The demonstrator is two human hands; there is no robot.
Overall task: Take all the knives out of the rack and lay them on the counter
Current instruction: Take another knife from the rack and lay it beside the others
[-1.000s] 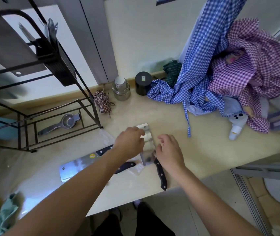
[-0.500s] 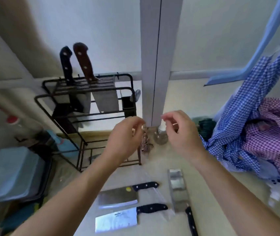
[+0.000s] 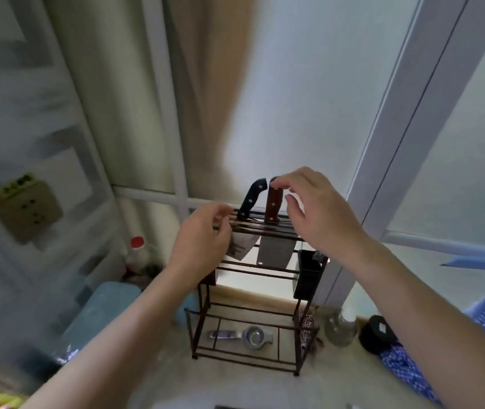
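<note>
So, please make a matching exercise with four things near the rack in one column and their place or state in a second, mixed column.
Things:
1. brown-handled knife
2. black-handled knife
3. metal strainer
4. left hand

Places or states:
A. lies on the bottom shelf of the rack
B. open, at the rack's top left edge
C. stands in the rack, right hand fingertips at its handle top
D. stands in the rack, leaning, untouched

Pairs: 1-C, 2-D, 3-A, 4-B
</note>
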